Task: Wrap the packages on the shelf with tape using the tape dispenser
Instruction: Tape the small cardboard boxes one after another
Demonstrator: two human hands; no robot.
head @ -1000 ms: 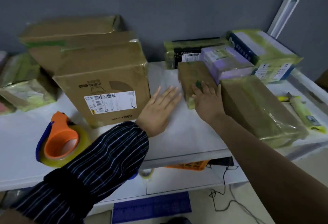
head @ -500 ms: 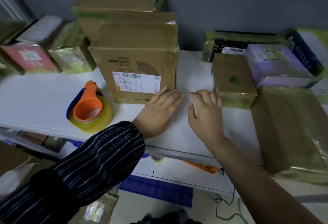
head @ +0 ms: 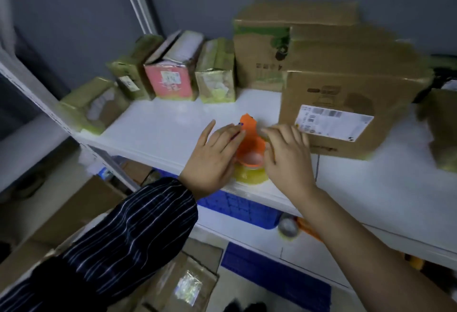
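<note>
An orange tape dispenser with a yellowish tape roll stands near the front edge of the white shelf. My left hand lies against its left side with fingers straight and thumb spread. My right hand curls round its right side, fingertips at the top and thumb by the roll. Right behind it stands a large labelled cardboard box, with another brown box further back. Small tape-wrapped packages line the back left: a greenish one, a pink one and two brown ones.
A package sits at the right edge. A white shelf post rises at the back left. Below the shelf are a blue tray, a spare tape roll and cardboard boxes on the floor.
My view has swung left. Both hands left the flat brown package and moved left across the shelf to the tape dispenser, now flanking it.
</note>
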